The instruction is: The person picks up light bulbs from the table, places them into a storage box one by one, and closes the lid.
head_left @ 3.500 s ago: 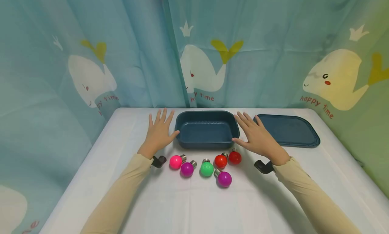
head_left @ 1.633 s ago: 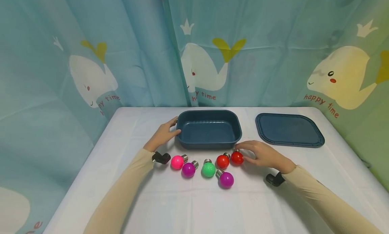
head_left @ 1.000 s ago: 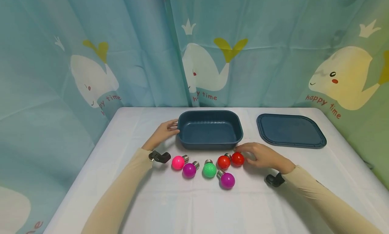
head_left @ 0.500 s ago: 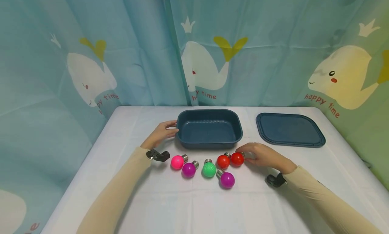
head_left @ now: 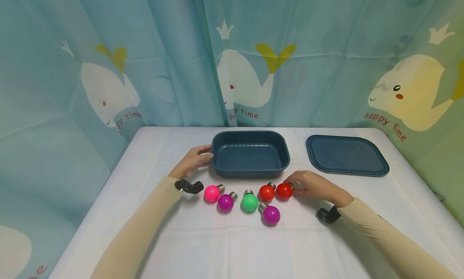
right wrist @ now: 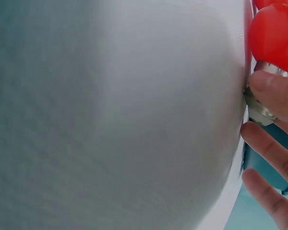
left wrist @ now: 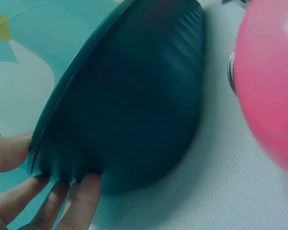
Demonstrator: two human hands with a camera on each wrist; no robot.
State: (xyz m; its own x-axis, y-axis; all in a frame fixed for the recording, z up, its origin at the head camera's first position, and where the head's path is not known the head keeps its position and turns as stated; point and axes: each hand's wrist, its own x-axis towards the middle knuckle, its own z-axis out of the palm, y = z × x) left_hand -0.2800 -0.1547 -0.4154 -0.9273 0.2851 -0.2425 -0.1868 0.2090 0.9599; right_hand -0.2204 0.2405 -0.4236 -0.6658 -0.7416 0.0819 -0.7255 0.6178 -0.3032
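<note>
My right hand pinches the silver screw base of a red light bulb. The right wrist view shows the thumb across the bulb's metal base, with two other fingers spread apart beside it. My left hand reaches the left end of a dark blue rectangular box. In the left wrist view its fairly straight fingers touch the box's outer wall and one digit meets the rim. A second red bulb lies just left of the pinched one.
On the white table lie a pink bulb, a purple bulb, a green bulb and another purple bulb. A flat dark blue lid rests at the back right. A whale-print curtain hangs behind.
Both hands came down from above the table, the left to the box's end, the right to the red bulb. That bulb has turned, its base swinging from the back toward the right.
</note>
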